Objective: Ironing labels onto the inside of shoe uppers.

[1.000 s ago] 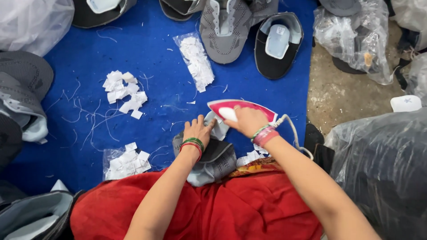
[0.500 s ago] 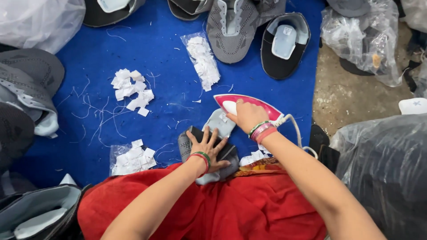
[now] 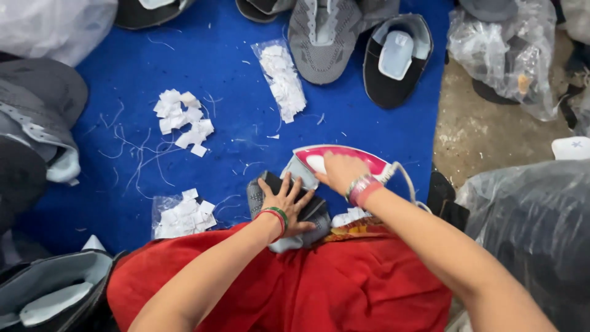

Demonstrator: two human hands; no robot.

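At the far left, grey shoe uppers with pale lining (image 3: 43, 117) are stacked at the edge of the blue cloth mat (image 3: 239, 74). A loose heap of small white paper squares (image 3: 184, 122) lies on the mat, and a clear bag of similar squares (image 3: 181, 215) sits nearer the red garment (image 3: 295, 289). Further right, a second clear bag of white pieces (image 3: 283, 80) lies below a grey knitted shoe upper (image 3: 322, 40).

The dark grey and black shoe upper piece (image 3: 307, 212) is laid flat at the mat's near edge, just above the red garment. It is pinned by the left hand (image 3: 287, 203), which is spread wide, fingers fanned and palm down, gripping nothing. The pink and white electric iron (image 3: 322, 161) is set just beside it, its tip touching the piece's upper right edge, and its handle is wrapped closed by the right hand (image 3: 341, 172).

For the pressing to go well, the piece is best kept taut and flat, and the spread fingers kept clear of the hot soleplate, which is judged to be very near them. The white cord (image 3: 407, 181) should be left slack.

To the right, a black insole-lined shoe part (image 3: 393, 61) and plastic-wrapped bundles (image 3: 510, 55) are seen.
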